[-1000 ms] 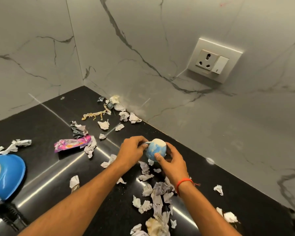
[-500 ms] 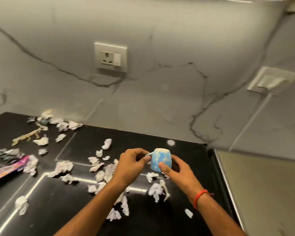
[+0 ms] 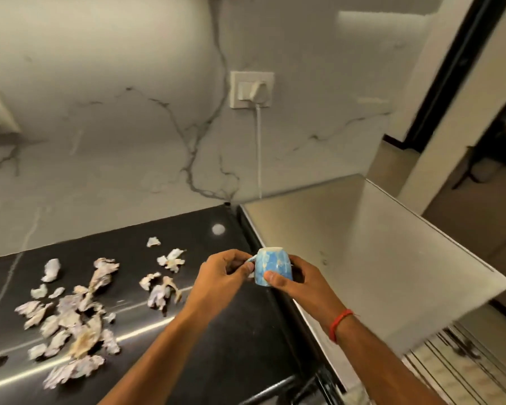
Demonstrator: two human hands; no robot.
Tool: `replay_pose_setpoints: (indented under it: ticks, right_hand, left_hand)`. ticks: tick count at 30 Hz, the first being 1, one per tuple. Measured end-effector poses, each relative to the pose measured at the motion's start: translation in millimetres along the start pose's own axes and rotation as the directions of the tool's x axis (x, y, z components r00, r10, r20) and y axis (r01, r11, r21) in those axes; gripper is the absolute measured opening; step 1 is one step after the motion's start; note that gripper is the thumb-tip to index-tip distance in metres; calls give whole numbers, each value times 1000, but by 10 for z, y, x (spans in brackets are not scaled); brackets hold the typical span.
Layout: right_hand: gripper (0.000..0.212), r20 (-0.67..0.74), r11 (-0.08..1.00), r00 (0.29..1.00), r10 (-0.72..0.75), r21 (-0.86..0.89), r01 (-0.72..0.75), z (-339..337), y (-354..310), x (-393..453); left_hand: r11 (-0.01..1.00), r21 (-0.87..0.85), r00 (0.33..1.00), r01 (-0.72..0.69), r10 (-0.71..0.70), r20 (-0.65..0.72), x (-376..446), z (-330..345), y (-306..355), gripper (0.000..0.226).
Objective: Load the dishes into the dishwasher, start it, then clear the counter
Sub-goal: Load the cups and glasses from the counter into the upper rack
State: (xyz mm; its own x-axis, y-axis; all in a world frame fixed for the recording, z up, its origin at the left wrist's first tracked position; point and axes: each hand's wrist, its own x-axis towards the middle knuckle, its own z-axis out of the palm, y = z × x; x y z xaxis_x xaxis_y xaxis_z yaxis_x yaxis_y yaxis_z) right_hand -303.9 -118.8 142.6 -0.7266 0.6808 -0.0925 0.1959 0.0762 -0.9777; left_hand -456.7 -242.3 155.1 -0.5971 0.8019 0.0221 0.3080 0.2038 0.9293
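A small blue-and-white cup (image 3: 270,266) is held above the right edge of the black counter (image 3: 225,340). My left hand (image 3: 221,277) pinches its handle on the left side. My right hand (image 3: 297,280) grips the cup's body from the right, thumb across the front. A red thread circles my right wrist. Beside the counter on the right stands a steel-topped appliance (image 3: 371,258); part of a wire rack (image 3: 462,372) shows below its front edge.
Several crumpled paper scraps (image 3: 70,314) litter the counter's left half, with more scraps (image 3: 161,285) near my left hand. A white plug and cord (image 3: 256,97) run down the marble wall. A doorway (image 3: 479,135) opens at the far right.
The view has swung right, with both hands carrying the cup from the littered counter middle to its right edge beside the steel top. The grip on the cup is unchanged.
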Motion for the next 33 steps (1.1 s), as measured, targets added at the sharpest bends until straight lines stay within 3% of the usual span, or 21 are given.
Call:
replay_pose_setpoints:
  ticks: [7, 13, 15, 20, 25, 29, 33]
  right_hand:
    - [39, -223, 997, 972, 74, 20, -71, -821, 267, -610]
    - [40, -444, 991, 887, 127, 92, -95, -1397, 426, -1109]
    - [41, -465, 990, 875, 133, 110, -92, -1489, 418, -1191]
    - [52, -657, 976, 723, 212, 177, -126, -1839, 613, -1602]
    - [55, -759, 964, 595, 265, 230, -135, -2004, 850, -1975]
    - [62, -774, 945, 543, 326, 269, -184, -2039, 1149, -2251]
    - [64, -748, 927, 549, 373, 279, -249, -2143, 1557, -2463]
  left_hand:
    - [999, -5, 970, -44, 44, 239, 10, 885, 255, 12]
    - [996, -15, 892, -87, 85, 445, 87, 1646, 513, 26]
    - [993, -40, 890, -108, 114, 441, 124, 1733, 537, 29]
    - [985, -102, 772, -139, 172, 612, 186, 2309, 652, 24]
    - [980, -150, 668, -130, 198, 718, 48, 2782, 702, 21]
    - [985, -135, 568, -108, 172, 805, -154, 3141, 656, 22]
    - [969, -26, 509, -244, 151, 847, -389, 3497, 559, 39]
